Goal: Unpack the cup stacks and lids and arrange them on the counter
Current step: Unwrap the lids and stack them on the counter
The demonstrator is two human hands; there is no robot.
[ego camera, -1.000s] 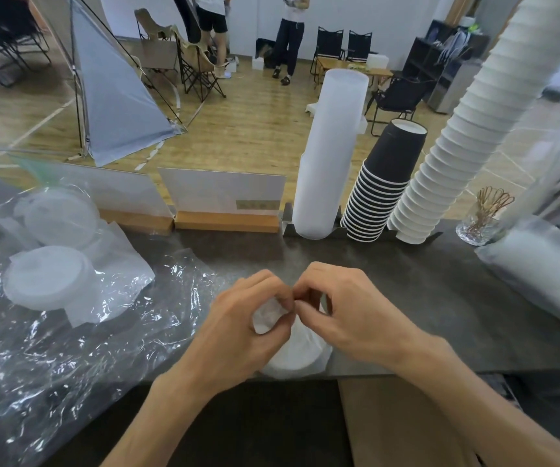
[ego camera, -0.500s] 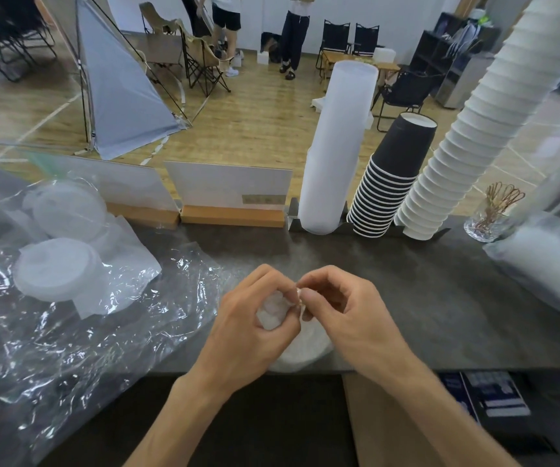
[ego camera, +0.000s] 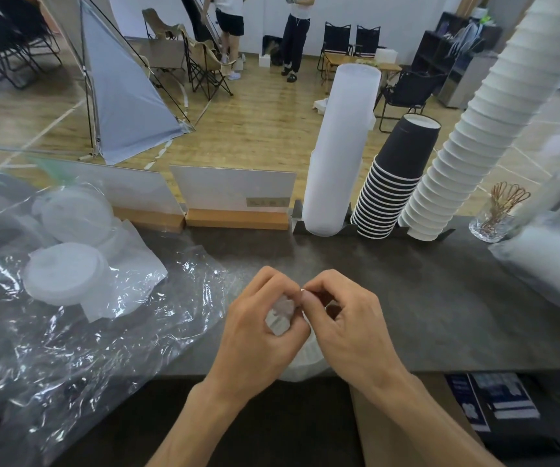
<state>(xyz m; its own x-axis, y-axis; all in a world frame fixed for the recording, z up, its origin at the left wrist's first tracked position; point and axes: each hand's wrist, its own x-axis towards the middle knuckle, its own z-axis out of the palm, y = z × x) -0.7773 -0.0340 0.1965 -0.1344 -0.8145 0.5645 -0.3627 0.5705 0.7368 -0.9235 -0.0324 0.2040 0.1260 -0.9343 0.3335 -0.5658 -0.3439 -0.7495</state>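
My left hand and my right hand meet at the front edge of the dark counter. Both pinch the bunched, twisted top of a thin plastic wrapper around a stack of white lids, which my hands mostly hide. To the left, two more lid stacks lie inside a large crumpled clear bag. At the back stand a frosted clear cup stack, a black cup stack and a tall leaning white cup stack.
Two white sign cards in wooden bases stand along the counter's back edge. A glass with brown stirrers sits at the back right, beside another wrapped white sleeve. People and folding chairs are on the wooden floor beyond.
Both hands keep working the wrapper's twisted top, with the fingertips shifting slightly. The camera has tilted a little, so the counter scene sits lower in view.
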